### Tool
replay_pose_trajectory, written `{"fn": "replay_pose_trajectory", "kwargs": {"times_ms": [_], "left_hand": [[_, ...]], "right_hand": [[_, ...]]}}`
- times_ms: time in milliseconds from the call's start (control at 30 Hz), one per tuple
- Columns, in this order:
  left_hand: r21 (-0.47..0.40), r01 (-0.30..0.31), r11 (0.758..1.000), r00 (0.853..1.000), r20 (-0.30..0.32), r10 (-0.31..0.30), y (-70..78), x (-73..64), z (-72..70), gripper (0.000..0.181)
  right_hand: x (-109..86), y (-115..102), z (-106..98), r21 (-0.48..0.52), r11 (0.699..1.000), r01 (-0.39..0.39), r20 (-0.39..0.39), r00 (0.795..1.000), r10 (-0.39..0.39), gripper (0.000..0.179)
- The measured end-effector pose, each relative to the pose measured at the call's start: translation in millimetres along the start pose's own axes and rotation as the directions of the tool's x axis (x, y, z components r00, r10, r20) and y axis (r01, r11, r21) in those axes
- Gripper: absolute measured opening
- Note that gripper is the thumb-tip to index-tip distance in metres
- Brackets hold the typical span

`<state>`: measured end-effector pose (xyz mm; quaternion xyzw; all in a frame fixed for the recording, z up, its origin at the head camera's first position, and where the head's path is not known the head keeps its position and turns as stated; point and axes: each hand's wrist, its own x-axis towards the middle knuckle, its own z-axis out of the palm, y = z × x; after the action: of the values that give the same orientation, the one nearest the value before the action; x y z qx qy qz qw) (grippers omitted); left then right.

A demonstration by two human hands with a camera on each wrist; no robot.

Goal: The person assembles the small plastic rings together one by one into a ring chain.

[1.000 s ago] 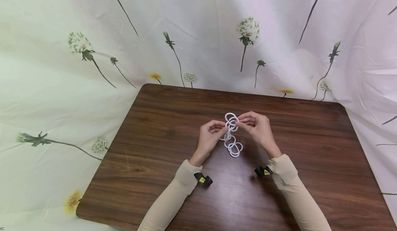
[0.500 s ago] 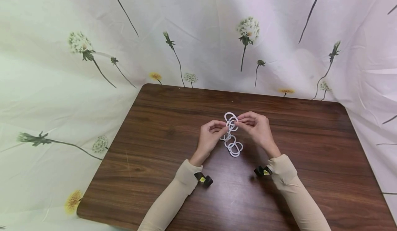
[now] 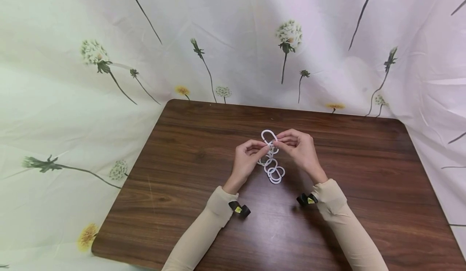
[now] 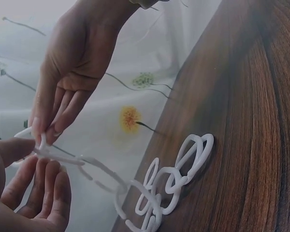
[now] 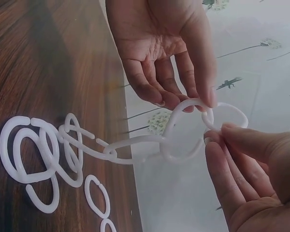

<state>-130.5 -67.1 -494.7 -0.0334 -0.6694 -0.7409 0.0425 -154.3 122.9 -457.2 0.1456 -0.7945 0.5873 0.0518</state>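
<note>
Several white plastic C-shaped curtain rings are hooked together in a chain (image 3: 275,175). Between thumb and fingertips, my left hand (image 3: 244,157) pinches one ring (image 5: 170,125) of this chain near its end. From the other side, my right hand (image 3: 300,147) pinches the end ring (image 3: 267,131), which stands up past the fingertips. The right wrist view shows these two rings crossing right at the fingertips. From the left hand, linked rings (image 4: 99,169) slope down to a loose heap of rings (image 4: 195,154) on the table.
A dark brown wood-grain table (image 3: 174,174) lies under both hands. Behind it and along its sides hangs a pale cloth (image 3: 236,40) printed with dandelions. A small black wrist camera (image 3: 240,209) sits on the left sleeve, another camera (image 3: 307,200) on the right.
The end ring has shifted up and slightly left, and now stands farther out from the fingertips. My right hand has moved a little left; the rings lying on the table have hardly moved.
</note>
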Motion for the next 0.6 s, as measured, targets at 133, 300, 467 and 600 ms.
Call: {"fn": "replay_pose_trajectory", "kwargs": {"times_ms": [133, 300, 467, 600], "left_hand": [[-0.008, 0.004, 1.000, 1.000, -0.013, -0.004, -0.9, 0.6, 0.5, 0.019], [-0.033, 0.002, 0.999, 1.000, -0.016, -0.003, -0.5, 1.1, 1.4, 0.020], [-0.026, -0.002, 1.000, 1.000, -0.016, 0.002, 0.8, 1.0, 2.5, 0.018], [-0.028, 0.003, 1.000, 1.000, -0.019, -0.004, 2.2, 1.3, 3.0, 0.018]], "right_hand": [[0.4, 0.3, -0.4, 0.013, 1.000, 0.001, -0.002, 1.000, -0.001, 0.021], [0.8, 0.4, -0.3, 0.048, 0.999, -0.010, -0.002, 1.000, 0.010, 0.026], [0.0, -0.1, 0.4, 0.089, 0.995, -0.034, 0.004, 0.999, 0.033, 0.029], [-1.1, -1.2, 1.1, 0.118, 0.992, -0.055, 0.017, 0.998, 0.053, 0.032]]}}
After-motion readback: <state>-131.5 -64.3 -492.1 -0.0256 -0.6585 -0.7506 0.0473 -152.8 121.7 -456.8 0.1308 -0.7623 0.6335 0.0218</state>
